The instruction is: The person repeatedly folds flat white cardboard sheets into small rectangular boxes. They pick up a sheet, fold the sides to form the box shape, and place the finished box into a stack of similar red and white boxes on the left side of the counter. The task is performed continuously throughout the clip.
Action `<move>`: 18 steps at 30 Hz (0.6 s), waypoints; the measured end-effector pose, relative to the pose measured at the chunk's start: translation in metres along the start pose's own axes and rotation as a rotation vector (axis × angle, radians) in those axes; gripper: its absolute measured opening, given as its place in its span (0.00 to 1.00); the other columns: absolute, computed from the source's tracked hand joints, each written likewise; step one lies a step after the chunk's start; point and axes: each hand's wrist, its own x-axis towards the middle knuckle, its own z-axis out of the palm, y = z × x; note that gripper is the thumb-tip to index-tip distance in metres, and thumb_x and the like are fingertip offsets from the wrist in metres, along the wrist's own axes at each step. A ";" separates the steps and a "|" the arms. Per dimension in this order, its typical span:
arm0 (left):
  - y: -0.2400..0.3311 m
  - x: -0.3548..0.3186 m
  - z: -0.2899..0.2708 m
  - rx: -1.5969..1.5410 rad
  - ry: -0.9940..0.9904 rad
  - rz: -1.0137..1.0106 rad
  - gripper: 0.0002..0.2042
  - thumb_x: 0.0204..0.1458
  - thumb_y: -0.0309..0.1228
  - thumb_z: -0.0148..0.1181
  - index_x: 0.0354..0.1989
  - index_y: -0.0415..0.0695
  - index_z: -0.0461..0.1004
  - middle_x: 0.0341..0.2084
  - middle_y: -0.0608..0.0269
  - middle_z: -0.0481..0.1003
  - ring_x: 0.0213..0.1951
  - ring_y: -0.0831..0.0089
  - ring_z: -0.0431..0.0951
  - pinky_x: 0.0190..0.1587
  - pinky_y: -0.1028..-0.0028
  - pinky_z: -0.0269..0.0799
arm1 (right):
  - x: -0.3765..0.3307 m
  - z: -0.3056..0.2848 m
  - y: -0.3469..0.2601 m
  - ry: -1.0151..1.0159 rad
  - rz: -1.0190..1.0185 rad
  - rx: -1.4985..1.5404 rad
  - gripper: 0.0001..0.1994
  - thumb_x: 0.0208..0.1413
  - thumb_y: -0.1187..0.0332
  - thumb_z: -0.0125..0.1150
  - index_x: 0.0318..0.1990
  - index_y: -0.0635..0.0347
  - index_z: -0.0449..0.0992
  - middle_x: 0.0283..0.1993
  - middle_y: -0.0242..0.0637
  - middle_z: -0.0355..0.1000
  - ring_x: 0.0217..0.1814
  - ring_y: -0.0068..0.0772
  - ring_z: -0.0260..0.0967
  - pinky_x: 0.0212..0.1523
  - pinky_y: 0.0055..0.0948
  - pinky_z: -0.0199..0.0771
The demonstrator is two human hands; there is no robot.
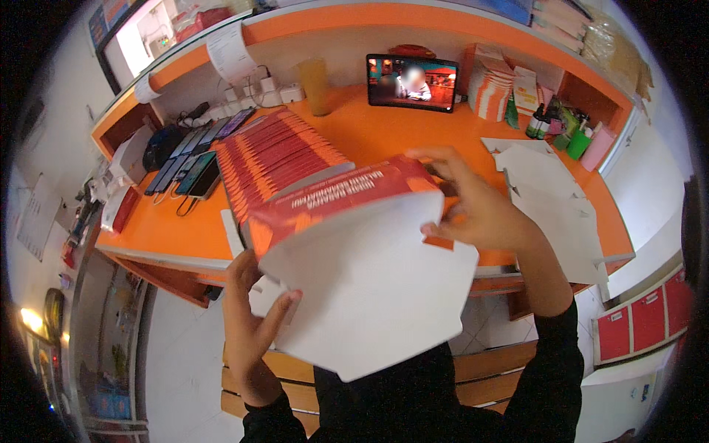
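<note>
A partly folded cardboard box (377, 295) spans the space between my hands at the desk's front edge. Its inside is plain white; the raised far wall is red with orange shapes and pale lettering. My left hand (255, 317) grips the near left corner, thumb on the white inner face, the other fingers behind the board. At the far right corner, my right hand (476, 199) pinches the wall's end, fingers over the outer side and thumb lower at the edge. Behind the box lies a long row of overlapping red and orange folded boxes (284, 151).
White flat cardboard sheets (554, 199) lie on the orange desk (343, 122) at right. Several phones (181, 166) with cables rest at left. A lit tablet (412, 83) stands at the back, beside a yellowish cup (314, 87) and stacked cartons (490, 85). A slatted wooden bench (495, 365) is below.
</note>
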 end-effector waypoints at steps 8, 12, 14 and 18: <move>-0.033 0.009 0.002 -0.052 0.077 -0.232 0.24 0.44 0.26 0.71 0.48 0.35 0.68 0.41 0.51 0.75 0.47 0.63 0.78 0.50 0.69 0.73 | 0.049 0.037 0.031 -0.091 0.122 0.126 0.41 0.44 0.78 0.68 0.67 0.51 0.53 0.66 0.41 0.57 0.62 0.40 0.59 0.54 0.38 0.69; -0.051 0.015 -0.003 0.352 0.303 -0.065 0.34 0.36 0.29 0.77 0.54 0.40 0.65 0.44 0.55 0.67 0.55 0.62 0.71 0.55 0.66 0.70 | 0.057 0.046 0.038 -0.013 -0.003 0.113 0.40 0.44 0.76 0.70 0.66 0.50 0.57 0.61 0.42 0.63 0.46 0.37 0.72 0.41 0.34 0.77; -0.060 0.024 -0.005 0.065 0.330 0.048 0.39 0.36 0.31 0.77 0.58 0.42 0.62 0.48 0.53 0.64 0.57 0.60 0.69 0.56 0.62 0.70 | 0.060 0.049 0.039 0.008 -0.047 0.077 0.39 0.44 0.75 0.71 0.66 0.51 0.58 0.61 0.40 0.63 0.48 0.37 0.70 0.44 0.34 0.76; -0.074 0.042 -0.014 0.042 0.174 0.102 0.47 0.31 0.43 0.77 0.64 0.48 0.61 0.54 0.53 0.60 0.59 0.58 0.66 0.57 0.55 0.69 | 0.062 0.050 0.037 0.037 0.000 0.109 0.40 0.42 0.73 0.73 0.65 0.53 0.58 0.60 0.39 0.64 0.51 0.38 0.68 0.48 0.35 0.74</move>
